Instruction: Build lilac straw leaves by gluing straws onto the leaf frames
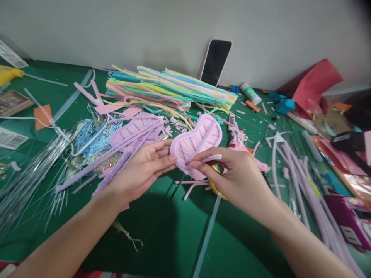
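Observation:
A lavender leaf-shaped craft piece [199, 137], with a raised rim and ribs like veins, is held up over the table. My left hand [143, 168] is closed on its left edge between thumb and fingers. At the lower end, my right hand [239, 173] pinches a short lavender fuzzy strip [213, 158] against the piece; the fingertips partly hide where they meet. Behind my left hand lies a similar lavender leaf piece [136, 129], with a wrapped lavender stem [111, 173] running down toward my wrist. A thin dark stem [177, 187] shows below the held piece.
Bundled pastel pipe cleaners [171, 87] lie at the back before a propped phone [216, 61]. Thin wires [37, 177] and blue tassels [92, 135] spread at left. Lavender pipe cleaners [307, 193] lie at right. A clear glue stick [207, 235] is in front on the green table [139, 227].

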Motion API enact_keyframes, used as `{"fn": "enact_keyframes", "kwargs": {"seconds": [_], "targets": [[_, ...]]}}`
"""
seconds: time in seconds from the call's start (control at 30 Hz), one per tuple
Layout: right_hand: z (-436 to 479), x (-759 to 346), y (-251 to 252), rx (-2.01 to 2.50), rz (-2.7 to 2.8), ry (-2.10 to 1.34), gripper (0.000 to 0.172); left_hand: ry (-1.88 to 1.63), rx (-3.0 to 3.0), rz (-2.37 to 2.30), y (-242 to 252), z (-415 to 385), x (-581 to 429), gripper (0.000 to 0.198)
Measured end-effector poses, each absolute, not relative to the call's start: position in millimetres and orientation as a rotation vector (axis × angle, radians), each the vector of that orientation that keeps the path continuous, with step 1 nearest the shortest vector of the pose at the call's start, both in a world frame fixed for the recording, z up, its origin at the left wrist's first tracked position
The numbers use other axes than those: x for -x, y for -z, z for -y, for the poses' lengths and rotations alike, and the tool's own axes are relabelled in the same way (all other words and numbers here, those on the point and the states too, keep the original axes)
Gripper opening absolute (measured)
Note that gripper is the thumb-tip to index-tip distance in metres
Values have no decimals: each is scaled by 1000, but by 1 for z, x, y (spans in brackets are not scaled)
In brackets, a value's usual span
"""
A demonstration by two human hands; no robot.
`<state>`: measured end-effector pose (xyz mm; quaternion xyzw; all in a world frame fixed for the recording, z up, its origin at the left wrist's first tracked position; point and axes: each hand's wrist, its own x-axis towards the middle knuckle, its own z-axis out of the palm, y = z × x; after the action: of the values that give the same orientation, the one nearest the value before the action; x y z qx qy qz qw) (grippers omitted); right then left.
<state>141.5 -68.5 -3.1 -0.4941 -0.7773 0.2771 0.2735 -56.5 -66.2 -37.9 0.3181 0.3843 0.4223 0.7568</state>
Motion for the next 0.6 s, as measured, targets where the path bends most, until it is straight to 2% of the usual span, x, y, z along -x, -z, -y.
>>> {"fn": "enact_keyframes", "kwargs": {"seconds": [0.2,0.6], "targets": [[65,-144,3,1316,2096,-655,8,-926,-645,-895,35,67,55,31],[70,-142,2,1251,2124,-463,11,-930,-667,-885,36,67,56,33]]}}
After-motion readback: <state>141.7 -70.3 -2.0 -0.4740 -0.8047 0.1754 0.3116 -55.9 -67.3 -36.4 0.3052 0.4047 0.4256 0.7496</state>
